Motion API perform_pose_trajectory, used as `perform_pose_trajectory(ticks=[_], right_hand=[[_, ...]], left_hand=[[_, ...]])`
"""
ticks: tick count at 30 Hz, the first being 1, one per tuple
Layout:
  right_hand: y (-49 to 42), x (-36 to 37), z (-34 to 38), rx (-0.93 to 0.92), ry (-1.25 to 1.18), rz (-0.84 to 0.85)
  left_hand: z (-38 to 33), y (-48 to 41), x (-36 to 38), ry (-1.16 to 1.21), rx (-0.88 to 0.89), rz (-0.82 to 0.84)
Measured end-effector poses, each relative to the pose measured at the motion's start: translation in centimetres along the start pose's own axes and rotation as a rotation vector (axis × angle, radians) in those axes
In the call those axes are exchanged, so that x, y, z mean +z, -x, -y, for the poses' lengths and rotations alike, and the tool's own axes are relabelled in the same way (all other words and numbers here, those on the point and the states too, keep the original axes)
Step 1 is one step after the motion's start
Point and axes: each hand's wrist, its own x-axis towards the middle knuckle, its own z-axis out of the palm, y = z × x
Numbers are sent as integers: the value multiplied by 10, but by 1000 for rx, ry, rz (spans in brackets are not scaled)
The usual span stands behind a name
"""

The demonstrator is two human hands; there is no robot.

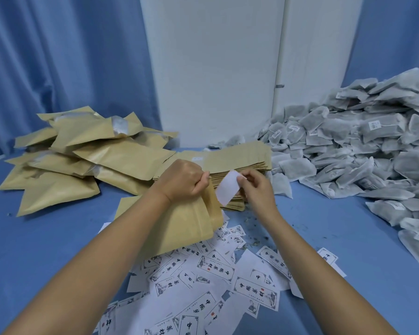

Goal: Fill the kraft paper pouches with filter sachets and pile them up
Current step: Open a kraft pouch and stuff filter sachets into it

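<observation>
Your left hand [182, 180] is curled round the mouth of the kraft pouch [179, 226], frame centre. Your right hand [257, 189] pinches a white slip [229, 188] beside it. The pouch looks light and crease-prone, so keep hold at the top edge. The sachets [361, 146], heaped right, look soft; pinch them mid-body.

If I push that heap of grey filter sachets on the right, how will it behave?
The heap of grey filter sachets likely slumps and spreads: they lie loose, overlapping at all angles. Each probably feels light and soft, given the thin, puffy fabric.
</observation>
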Motion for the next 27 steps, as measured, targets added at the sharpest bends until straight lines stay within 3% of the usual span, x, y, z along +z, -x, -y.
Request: perform_pose_trajectory(ticks=[7, 10, 13, 18, 20, 24, 27], right_hand=[[13, 30, 23, -410, -14, 1], [16, 41, 15, -431, 1, 106], [18, 44, 2, -434, -38, 107], [19, 44, -15, -574, 341, 189], [12, 63, 0, -368, 422, 303], [10, 94, 29, 284, 49, 406], [21, 78, 39, 661, 193, 827]], left_hand=[[0, 1, -3, 32, -36, -16], [4, 3, -6, 71, -114, -50], [6, 3, -11, 78, -125, -85], [6, 0, -15, 107, -131, -151], [1, 0, -10, 129, -118, -139], [-14, -4, -3, 165, -44, -88], [-17, -4, -3, 128, -27, -55]])
